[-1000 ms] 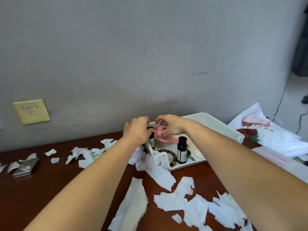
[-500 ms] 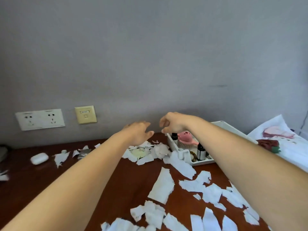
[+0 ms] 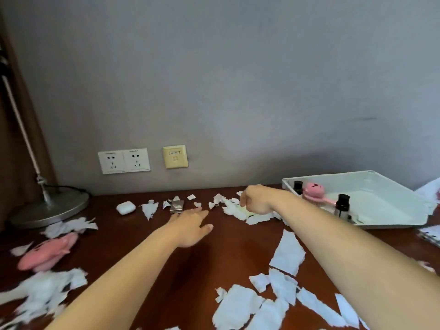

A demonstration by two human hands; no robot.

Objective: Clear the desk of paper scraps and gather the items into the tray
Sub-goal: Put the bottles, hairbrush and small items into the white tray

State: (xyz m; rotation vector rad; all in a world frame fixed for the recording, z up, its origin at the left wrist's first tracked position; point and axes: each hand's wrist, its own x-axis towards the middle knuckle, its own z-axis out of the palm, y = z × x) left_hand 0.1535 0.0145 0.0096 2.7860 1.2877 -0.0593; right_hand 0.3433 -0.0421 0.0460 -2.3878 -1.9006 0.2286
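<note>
Dark brown wooden desk (image 3: 228, 246) was found littered with torn white paper scraps (image 3: 288, 253), thickest at the front edge and near the back edge. White plastic tray (image 3: 392, 226) was set at the back right corner; pink hairbrush (image 3: 313, 191) and dark bottles (image 3: 342, 206) were seen inside. Left hand (image 3: 190, 228) was held flat, fingers straight, empty, just short of a small silver metal case (image 3: 177, 206). Right hand (image 3: 256, 202) was held loosely curled over scraps beside the tray, nothing gripped.
</note>
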